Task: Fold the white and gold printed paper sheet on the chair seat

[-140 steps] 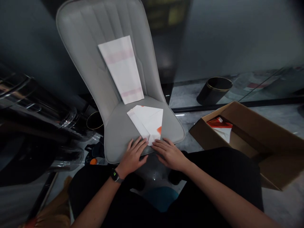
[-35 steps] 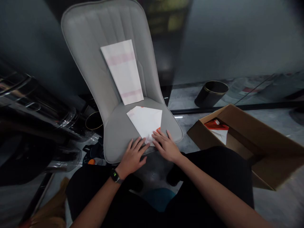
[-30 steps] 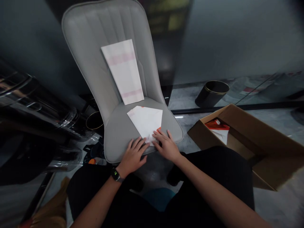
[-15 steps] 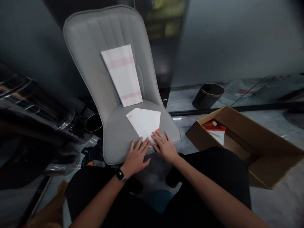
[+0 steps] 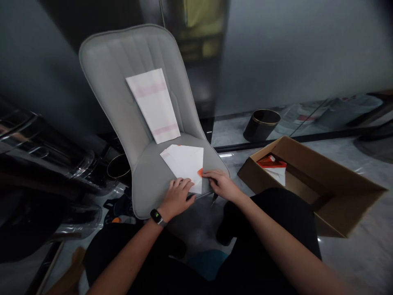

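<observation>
A folded white paper (image 5: 186, 164) with small orange patches lies on the seat of the grey chair (image 5: 147, 176). My left hand (image 5: 178, 198), with a watch on its wrist, rests on the paper's lower left edge, fingers apart and slightly bent. At the paper's right edge, beside an orange patch, the fingertips of my right hand (image 5: 222, 184) touch it with the fingers drawn together; whether they pinch the edge is hard to make out. Another folded white paper (image 5: 155, 104) with pale pink bands leans against the chair's backrest.
On the right stands an open cardboard box (image 5: 331, 209) holding a red and white folded paper (image 5: 274, 169). Behind it is a black bin (image 5: 260, 127). A second dark bin (image 5: 118, 167) stands left of the chair, near shiny cylinders (image 5: 70, 159).
My right hand has slid right, off the paper's face to its right edge, and its fingers have closed up. My left hand stays on the paper, fingers more bent. The whole view has shifted slightly.
</observation>
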A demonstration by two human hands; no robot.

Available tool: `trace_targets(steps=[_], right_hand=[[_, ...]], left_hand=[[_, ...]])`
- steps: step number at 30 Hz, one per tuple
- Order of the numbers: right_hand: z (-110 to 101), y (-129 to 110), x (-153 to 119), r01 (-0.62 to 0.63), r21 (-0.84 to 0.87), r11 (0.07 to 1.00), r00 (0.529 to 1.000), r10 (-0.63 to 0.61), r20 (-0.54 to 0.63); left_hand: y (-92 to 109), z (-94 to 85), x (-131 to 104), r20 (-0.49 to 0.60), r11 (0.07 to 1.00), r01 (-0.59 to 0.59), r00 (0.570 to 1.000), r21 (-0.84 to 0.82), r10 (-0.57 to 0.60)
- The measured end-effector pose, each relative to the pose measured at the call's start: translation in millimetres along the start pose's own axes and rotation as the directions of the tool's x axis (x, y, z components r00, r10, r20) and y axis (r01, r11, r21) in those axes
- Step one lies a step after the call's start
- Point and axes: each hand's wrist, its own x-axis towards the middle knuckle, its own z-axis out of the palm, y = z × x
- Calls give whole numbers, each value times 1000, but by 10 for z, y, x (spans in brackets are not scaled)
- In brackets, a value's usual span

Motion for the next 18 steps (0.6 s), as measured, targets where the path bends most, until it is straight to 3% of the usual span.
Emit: trace_targets(steps=[3, 5, 9, 13, 18], right_hand=[[-62, 19, 138, -47, 63, 997, 998, 50, -37], [-110, 46, 260, -141, 119, 983, 985, 151, -79], [-210, 127, 550, -308, 238, 921, 916, 354, -185], [-275, 129, 754, -343, 302, 889, 870, 422, -255], [-234, 43, 860, -367, 423, 828, 807, 510, -297]], left_hand=[[-69, -22, 56, -38, 998, -63, 997, -9, 62], [-126, -22, 67, -76, 993, -121, 990, 4, 121], [-215, -12, 92, -197, 979, -200, 960, 25, 201], [-194, 20, 125, -332, 990, -143, 933, 3, 136], [-118, 103, 147, -282, 998, -61, 957, 22, 65]])
